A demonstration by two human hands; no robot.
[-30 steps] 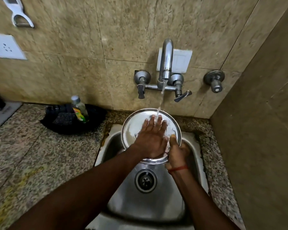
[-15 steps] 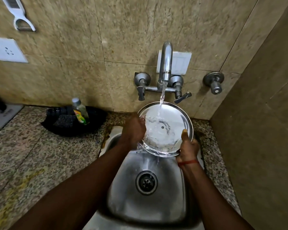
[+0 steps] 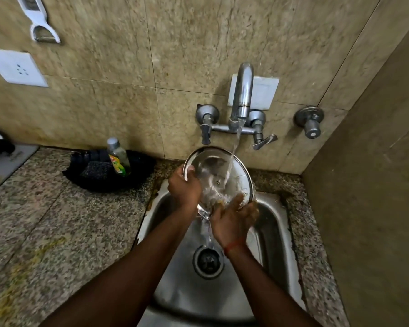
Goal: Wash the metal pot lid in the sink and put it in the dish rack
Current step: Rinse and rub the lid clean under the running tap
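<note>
A round metal pot lid (image 3: pixel 213 166) is held tilted over the steel sink (image 3: pixel 272 223), its inner face toward me, under the running tap (image 3: pixel 242 95). Water strikes the lid's middle and runs off its lower edge toward the drain (image 3: pixel 208 261). My left hand (image 3: pixel 184 190) grips the lid's left rim, thumb on the inner face. My right hand (image 3: pixel 234 220) is at the lid's lower right edge, its fingers against the wet inner face. No dish rack is in view.
A black tray (image 3: pixel 142 166) on the granite counter (image 3: pixel 57 220) left of the sink holds a dish soap bottle (image 3: pixel 118 156) and a dark scrubber (image 3: pixel 96 172). A side wall (image 3: pixel 376 185) closes in on the right. A socket (image 3: pixel 17 67) and a peeler (image 3: pixel 39 22) hang on the tiled wall.
The lid has shifted left and tilted. My left hand went from rubbing the inner face to gripping the left rim; my right hand slid from the right rim to the lower edge.
</note>
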